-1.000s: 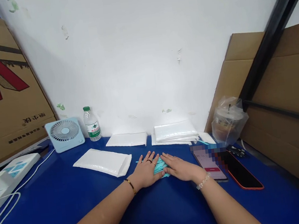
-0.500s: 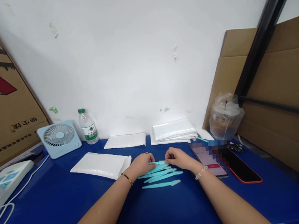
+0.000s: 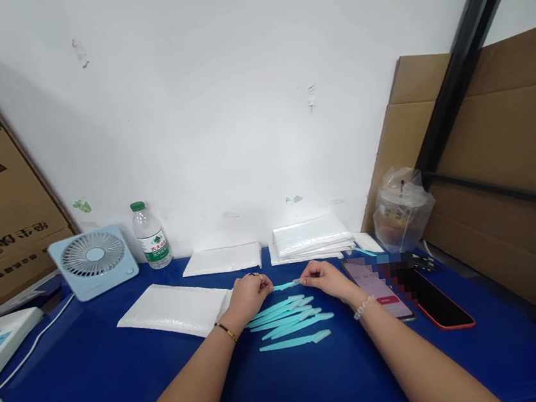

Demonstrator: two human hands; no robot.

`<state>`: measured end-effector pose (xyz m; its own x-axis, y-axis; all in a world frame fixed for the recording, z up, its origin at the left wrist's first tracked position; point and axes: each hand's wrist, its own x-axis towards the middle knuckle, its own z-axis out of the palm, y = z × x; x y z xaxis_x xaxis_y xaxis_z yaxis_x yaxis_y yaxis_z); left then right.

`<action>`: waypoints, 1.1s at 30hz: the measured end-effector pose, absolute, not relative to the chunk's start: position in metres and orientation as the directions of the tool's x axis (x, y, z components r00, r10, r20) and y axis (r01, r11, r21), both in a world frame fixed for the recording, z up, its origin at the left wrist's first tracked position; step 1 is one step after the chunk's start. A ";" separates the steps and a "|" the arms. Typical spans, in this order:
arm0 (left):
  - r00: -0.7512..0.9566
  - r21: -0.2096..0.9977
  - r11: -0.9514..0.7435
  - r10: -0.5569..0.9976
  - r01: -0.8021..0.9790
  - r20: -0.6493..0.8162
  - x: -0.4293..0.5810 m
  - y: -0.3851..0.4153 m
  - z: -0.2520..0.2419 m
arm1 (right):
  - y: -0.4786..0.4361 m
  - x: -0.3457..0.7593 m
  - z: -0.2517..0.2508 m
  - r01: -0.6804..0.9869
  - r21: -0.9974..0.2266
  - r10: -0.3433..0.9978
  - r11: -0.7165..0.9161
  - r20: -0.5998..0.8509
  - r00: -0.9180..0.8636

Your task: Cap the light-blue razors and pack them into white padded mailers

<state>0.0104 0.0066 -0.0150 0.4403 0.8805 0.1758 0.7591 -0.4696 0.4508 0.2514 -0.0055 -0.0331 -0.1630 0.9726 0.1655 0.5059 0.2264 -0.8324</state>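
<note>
Both hands pinched one slim turquoise plastic stick (image 3: 285, 285) by its ends. The left hand (image 3: 248, 293) was clenched on one end and the right hand (image 3: 322, 277) on the other, so the stick lay level between the fingertips. It hung clear of a loose heap of matching turquoise sticks (image 3: 285, 312), which lay just below the grip on the blue table top (image 3: 100, 388). One stray stick lay apart at the heap's near edge.

Just left of the left hand lay a flat white padded envelope (image 3: 174, 310), its corner close to the wrist. Beyond the grip, near the wall, sat a stack of white envelopes (image 3: 311, 236) and, left of it, a single white envelope (image 3: 222, 259). Just right of the right hand lay a phone with a lit screen (image 3: 381, 290). Beside it was a dark phone in an orange case (image 3: 447, 306), and behind them a clear plastic cup in a bag (image 3: 399, 212). Well off to the left stood a pale blue desk fan (image 3: 93, 261) and a green-capped water bottle (image 3: 150, 235).
</note>
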 end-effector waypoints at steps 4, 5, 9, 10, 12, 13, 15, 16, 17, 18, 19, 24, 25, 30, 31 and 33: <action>0.412 0.383 -0.446 0.895 0.809 0.172 0.008 0.007 -0.014 | -0.001 0.261 -0.038 0.549 -0.826 0.991 0.126 0.081 -0.105; 0.406 0.377 -0.450 0.893 0.810 0.194 0.008 0.005 -0.014 | -0.002 0.262 -0.037 0.574 -0.808 0.991 0.133 0.095 -0.096; 0.433 0.407 -0.483 0.875 0.775 0.215 0.009 -0.003 -0.009 | -0.009 0.259 -0.031 0.635 -0.735 0.971 0.238 0.183 -0.153; 0.466 0.417 -0.497 0.866 0.761 0.184 0.010 -0.005 -0.007 | -0.011 0.257 -0.029 0.637 -0.725 0.965 0.262 0.175 -0.197; 0.528 0.435 -0.515 0.843 0.739 0.102 0.011 -0.008 -0.005 | -0.014 0.252 -0.029 0.635 -0.715 0.951 0.292 0.144 -0.275; 0.545 0.442 -0.515 0.836 0.735 0.068 0.012 -0.009 -0.004 | -0.015 0.250 -0.029 0.636 -0.710 0.945 0.301 0.133 -0.299; 0.557 0.445 -0.515 0.830 0.733 0.043 0.014 -0.010 -0.004 | -0.016 0.245 -0.031 0.643 -0.701 0.939 0.307 0.115 -0.323; 0.562 0.443 -0.521 0.826 0.730 0.046 0.014 -0.011 -0.005 | -0.017 0.244 -0.031 0.647 -0.699 0.938 0.305 0.103 -0.332; 0.567 0.436 -0.531 0.822 0.727 0.055 0.015 -0.010 -0.005 | -0.018 0.242 -0.031 0.652 -0.694 0.936 0.305 0.092 -0.339; 0.570 0.425 -0.540 0.819 0.726 0.065 0.015 -0.010 -0.006 | -0.018 0.242 -0.030 0.658 -0.686 0.933 0.309 0.086 -0.349; 0.571 0.414 -0.546 0.817 0.728 0.073 0.015 -0.009 -0.007 | -0.019 0.243 -0.029 0.665 -0.676 0.931 0.316 0.086 -0.356; 0.498 0.389 -0.496 0.861 0.777 0.104 0.007 0.000 -0.009 | -0.016 0.257 -0.024 0.705 -0.652 0.957 0.278 0.126 -0.261; 0.484 0.391 -0.489 0.867 0.780 0.118 0.005 0.001 -0.010 | -0.016 0.261 -0.024 0.715 -0.650 0.965 0.258 0.131 -0.228; 0.471 0.450 -0.520 0.853 0.727 0.224 0.003 0.000 -0.010 | -0.021 0.269 -0.016 0.703 -0.648 0.954 0.293 0.150 -0.259; 0.471 0.477 -0.525 0.849 0.705 0.238 0.004 0.000 -0.009 | -0.023 0.268 -0.014 0.690 -0.653 0.945 0.312 0.137 -0.298; 0.468 0.509 -0.528 0.847 0.680 0.252 0.005 0.004 -0.003 | -0.028 0.265 -0.011 0.677 -0.652 0.925 0.342 0.105 -0.366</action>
